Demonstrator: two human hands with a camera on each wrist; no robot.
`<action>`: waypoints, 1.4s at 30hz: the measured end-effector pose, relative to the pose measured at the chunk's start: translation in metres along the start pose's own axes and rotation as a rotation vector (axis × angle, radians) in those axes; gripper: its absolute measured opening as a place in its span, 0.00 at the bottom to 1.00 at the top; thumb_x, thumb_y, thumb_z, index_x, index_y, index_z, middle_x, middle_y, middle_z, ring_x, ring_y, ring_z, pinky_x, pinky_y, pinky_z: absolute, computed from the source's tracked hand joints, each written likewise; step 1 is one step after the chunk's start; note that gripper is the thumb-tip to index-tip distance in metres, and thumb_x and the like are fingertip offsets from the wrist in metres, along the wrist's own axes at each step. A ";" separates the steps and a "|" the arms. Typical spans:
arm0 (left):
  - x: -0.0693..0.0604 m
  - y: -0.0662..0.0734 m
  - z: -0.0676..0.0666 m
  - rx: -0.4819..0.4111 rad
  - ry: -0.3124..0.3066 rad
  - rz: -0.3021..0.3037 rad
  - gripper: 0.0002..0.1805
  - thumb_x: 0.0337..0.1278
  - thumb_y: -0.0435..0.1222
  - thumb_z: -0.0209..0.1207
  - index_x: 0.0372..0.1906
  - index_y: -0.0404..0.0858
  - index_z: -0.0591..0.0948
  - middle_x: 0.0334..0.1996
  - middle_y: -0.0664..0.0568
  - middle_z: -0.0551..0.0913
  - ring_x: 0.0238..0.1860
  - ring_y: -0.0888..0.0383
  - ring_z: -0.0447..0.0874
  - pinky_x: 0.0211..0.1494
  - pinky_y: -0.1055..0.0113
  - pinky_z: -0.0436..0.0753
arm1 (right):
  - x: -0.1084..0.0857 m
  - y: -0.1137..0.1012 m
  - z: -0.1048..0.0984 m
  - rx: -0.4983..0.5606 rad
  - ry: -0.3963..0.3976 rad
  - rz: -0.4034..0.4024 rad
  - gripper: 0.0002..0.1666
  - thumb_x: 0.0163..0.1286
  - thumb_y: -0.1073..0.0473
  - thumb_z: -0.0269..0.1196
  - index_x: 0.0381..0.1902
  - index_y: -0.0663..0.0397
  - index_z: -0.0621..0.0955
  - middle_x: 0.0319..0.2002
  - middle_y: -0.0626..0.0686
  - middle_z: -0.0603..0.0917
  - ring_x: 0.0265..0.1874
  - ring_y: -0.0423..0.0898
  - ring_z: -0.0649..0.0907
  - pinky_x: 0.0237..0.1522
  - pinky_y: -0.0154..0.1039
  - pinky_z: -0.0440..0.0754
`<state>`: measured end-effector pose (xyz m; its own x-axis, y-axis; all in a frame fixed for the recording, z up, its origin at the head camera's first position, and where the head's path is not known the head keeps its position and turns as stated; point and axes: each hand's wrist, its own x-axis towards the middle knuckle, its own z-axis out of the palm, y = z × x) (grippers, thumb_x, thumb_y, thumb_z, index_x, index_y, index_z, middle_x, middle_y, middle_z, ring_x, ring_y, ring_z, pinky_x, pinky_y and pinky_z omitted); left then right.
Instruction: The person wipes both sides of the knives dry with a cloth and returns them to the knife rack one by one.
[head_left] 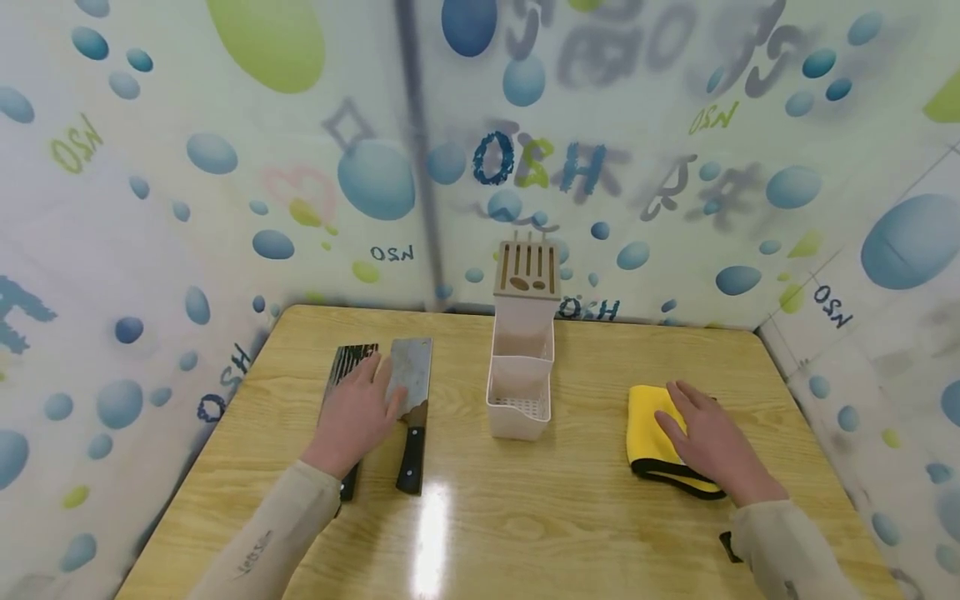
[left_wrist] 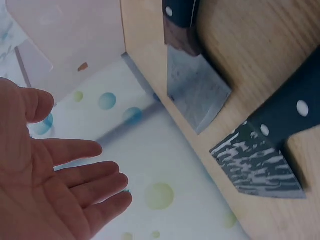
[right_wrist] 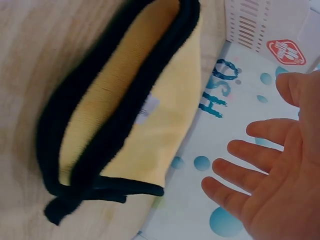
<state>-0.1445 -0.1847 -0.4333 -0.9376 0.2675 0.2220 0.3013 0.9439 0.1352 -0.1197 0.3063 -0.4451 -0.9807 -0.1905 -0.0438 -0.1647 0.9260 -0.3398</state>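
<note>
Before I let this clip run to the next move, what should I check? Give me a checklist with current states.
1. Left hand not touching the striped knife or plain-bladed knife: ok, a gap shows in its wrist view.
2. Head view of both knives unobstructed: not ok, the left hand covers part of each.
3. Right hand empty: ok, open near the folded yellow cloth.
4. White rack upright on the table: ok.
5. Rack's top slots free of knives: ok.
6. Rack secured against tipping: cannot tell.

Head view: left hand (head_left: 356, 423) part-hides striped cleaver (head_left: 351, 362); right hand (head_left: 716, 443), cloth (head_left: 645, 421).
</note>
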 end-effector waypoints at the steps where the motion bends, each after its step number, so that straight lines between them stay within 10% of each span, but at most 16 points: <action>1: -0.001 0.001 0.003 -0.007 -0.014 -0.003 0.30 0.78 0.44 0.53 0.69 0.22 0.71 0.67 0.25 0.72 0.68 0.31 0.73 0.69 0.41 0.74 | 0.000 0.001 0.002 0.002 -0.006 0.003 0.41 0.83 0.47 0.53 0.75 0.76 0.61 0.72 0.79 0.61 0.67 0.79 0.65 0.65 0.74 0.65; 12: -0.010 0.013 0.032 -0.003 0.060 0.085 0.24 0.73 0.41 0.60 0.55 0.21 0.79 0.44 0.30 0.84 0.42 0.37 0.86 0.42 0.47 0.87 | -0.001 0.005 0.018 -0.045 -0.055 0.048 0.41 0.81 0.47 0.55 0.72 0.79 0.63 0.66 0.84 0.65 0.62 0.86 0.66 0.58 0.75 0.70; 26: -0.020 0.028 0.046 0.020 -0.062 0.013 0.19 0.72 0.44 0.60 0.35 0.29 0.78 0.29 0.40 0.79 0.29 0.45 0.81 0.26 0.55 0.83 | 0.004 0.013 0.034 -0.116 -0.092 0.066 0.43 0.78 0.44 0.59 0.69 0.80 0.66 0.62 0.85 0.67 0.58 0.86 0.68 0.55 0.76 0.72; 42: -0.021 0.032 0.067 0.117 -0.129 -0.081 0.28 0.72 0.51 0.60 0.38 0.26 0.83 0.29 0.37 0.83 0.24 0.45 0.84 0.21 0.57 0.81 | 0.008 0.016 0.045 -0.176 -0.057 0.065 0.47 0.70 0.39 0.66 0.65 0.79 0.71 0.58 0.83 0.70 0.51 0.82 0.73 0.43 0.71 0.80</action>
<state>-0.1267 -0.1471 -0.4988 -0.9746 0.2054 0.0888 0.2090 0.9774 0.0322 -0.1251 0.3053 -0.4932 -0.9832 -0.1416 -0.1154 -0.1216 0.9787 -0.1656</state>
